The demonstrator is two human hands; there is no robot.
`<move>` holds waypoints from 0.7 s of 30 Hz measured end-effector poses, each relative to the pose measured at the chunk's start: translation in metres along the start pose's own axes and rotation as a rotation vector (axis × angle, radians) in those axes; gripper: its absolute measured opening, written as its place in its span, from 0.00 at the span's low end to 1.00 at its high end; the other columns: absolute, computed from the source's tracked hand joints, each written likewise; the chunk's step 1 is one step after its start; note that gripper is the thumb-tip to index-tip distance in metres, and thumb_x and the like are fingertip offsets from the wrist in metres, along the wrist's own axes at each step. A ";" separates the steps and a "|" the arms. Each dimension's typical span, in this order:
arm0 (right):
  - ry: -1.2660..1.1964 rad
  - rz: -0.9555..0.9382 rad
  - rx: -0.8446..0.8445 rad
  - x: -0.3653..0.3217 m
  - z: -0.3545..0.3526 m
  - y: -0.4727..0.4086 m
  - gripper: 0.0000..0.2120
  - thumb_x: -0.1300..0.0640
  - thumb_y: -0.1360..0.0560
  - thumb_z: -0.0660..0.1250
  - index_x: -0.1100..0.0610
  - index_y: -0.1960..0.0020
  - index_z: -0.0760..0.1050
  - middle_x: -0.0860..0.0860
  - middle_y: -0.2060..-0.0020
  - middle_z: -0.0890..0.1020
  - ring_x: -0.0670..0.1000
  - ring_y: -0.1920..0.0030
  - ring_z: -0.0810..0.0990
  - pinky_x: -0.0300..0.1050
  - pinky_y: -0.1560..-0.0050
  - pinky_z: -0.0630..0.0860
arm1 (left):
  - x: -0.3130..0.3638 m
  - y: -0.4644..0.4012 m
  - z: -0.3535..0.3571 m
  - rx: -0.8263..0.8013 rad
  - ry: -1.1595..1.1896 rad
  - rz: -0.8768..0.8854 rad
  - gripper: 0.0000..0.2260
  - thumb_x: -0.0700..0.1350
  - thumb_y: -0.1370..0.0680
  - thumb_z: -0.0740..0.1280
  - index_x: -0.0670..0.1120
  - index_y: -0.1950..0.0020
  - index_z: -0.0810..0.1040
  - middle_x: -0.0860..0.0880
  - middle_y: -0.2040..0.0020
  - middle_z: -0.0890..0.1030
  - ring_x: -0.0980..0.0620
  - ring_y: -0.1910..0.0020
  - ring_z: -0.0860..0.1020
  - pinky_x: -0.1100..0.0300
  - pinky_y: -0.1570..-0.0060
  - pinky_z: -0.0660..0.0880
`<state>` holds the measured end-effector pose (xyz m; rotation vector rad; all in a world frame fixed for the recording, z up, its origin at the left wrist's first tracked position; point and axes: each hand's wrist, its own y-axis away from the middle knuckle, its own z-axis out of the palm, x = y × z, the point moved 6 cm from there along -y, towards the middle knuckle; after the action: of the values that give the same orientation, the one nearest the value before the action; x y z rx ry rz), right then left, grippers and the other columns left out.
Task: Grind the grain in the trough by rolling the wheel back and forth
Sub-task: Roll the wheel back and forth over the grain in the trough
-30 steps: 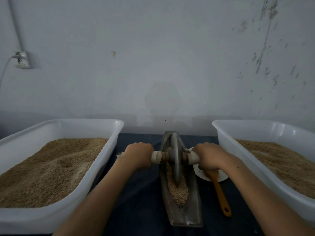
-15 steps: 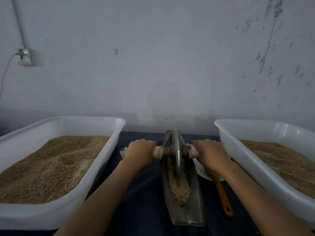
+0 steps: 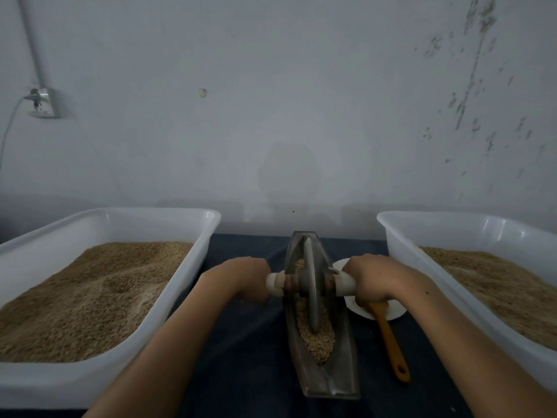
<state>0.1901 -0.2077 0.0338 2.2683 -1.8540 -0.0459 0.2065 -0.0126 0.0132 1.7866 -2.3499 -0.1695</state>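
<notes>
- Head view: trough (image 3: 324, 375) lies on the dark counter (image 3: 241, 357), midway between its left and right edges, its long axis running from the near edge toward the far edge by the wall.
- Wheel (image 3: 310, 285) stands upright in the trough on its thin rim, around the middle of the length, with grain (image 3: 318, 339) heaped mostly on the near side of it.
- Axle crosses the trough from left to right; left hand (image 3: 241, 279) is curled round the pale left handle (image 3: 275, 284), right hand (image 3: 369, 280) round the right one, each just beside the trough wall.
- Both hands sit level with each other, neither nearer; I judge the next roll must run straight along the trough, toward the near heap.
- Tubs (image 3: 193, 267) of grain flank the trough; a spoon (image 3: 390, 339) lies on a dish (image 3: 391, 312) to the right.
</notes>
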 end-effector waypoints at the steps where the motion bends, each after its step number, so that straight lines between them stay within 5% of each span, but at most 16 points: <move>1: -0.006 0.000 0.010 0.000 0.000 -0.001 0.18 0.58 0.27 0.69 0.54 0.39 0.74 0.51 0.52 0.78 0.50 0.52 0.78 0.42 0.55 0.73 | 0.000 0.000 -0.001 0.012 -0.002 -0.006 0.10 0.44 0.27 0.71 0.48 0.48 0.75 0.49 0.53 0.79 0.51 0.55 0.77 0.58 0.51 0.74; 7: -0.099 0.007 0.088 0.008 0.005 -0.011 0.15 0.56 0.28 0.70 0.51 0.42 0.75 0.50 0.51 0.80 0.49 0.53 0.78 0.44 0.53 0.74 | 0.008 0.002 -0.015 0.302 -0.152 -0.009 0.09 0.46 0.26 0.68 0.47 0.47 0.76 0.50 0.55 0.77 0.52 0.58 0.75 0.58 0.56 0.71; 12: -0.013 0.011 0.340 0.004 -0.001 -0.012 0.07 0.59 0.26 0.65 0.51 0.49 0.72 0.51 0.51 0.80 0.52 0.52 0.78 0.45 0.55 0.71 | 0.008 0.004 -0.016 0.486 -0.139 -0.040 0.05 0.46 0.24 0.66 0.49 0.50 0.72 0.50 0.52 0.79 0.51 0.55 0.76 0.58 0.58 0.67; 16: 0.000 0.007 0.380 0.002 -0.004 -0.010 0.08 0.60 0.25 0.64 0.51 0.47 0.72 0.51 0.50 0.79 0.53 0.50 0.78 0.46 0.52 0.73 | 0.007 0.003 -0.014 0.485 -0.123 -0.053 0.06 0.46 0.24 0.66 0.49 0.48 0.73 0.49 0.51 0.79 0.50 0.53 0.77 0.58 0.57 0.69; 21: -0.037 -0.013 0.126 0.006 0.000 -0.008 0.13 0.58 0.27 0.68 0.51 0.43 0.74 0.50 0.51 0.79 0.50 0.54 0.77 0.43 0.55 0.71 | 0.007 0.002 -0.013 0.315 -0.139 -0.027 0.09 0.47 0.26 0.68 0.47 0.47 0.75 0.50 0.54 0.78 0.51 0.57 0.75 0.58 0.57 0.70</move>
<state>0.1988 -0.2116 0.0331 2.3777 -1.9118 0.0285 0.2059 -0.0189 0.0267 2.0042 -2.5690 0.0822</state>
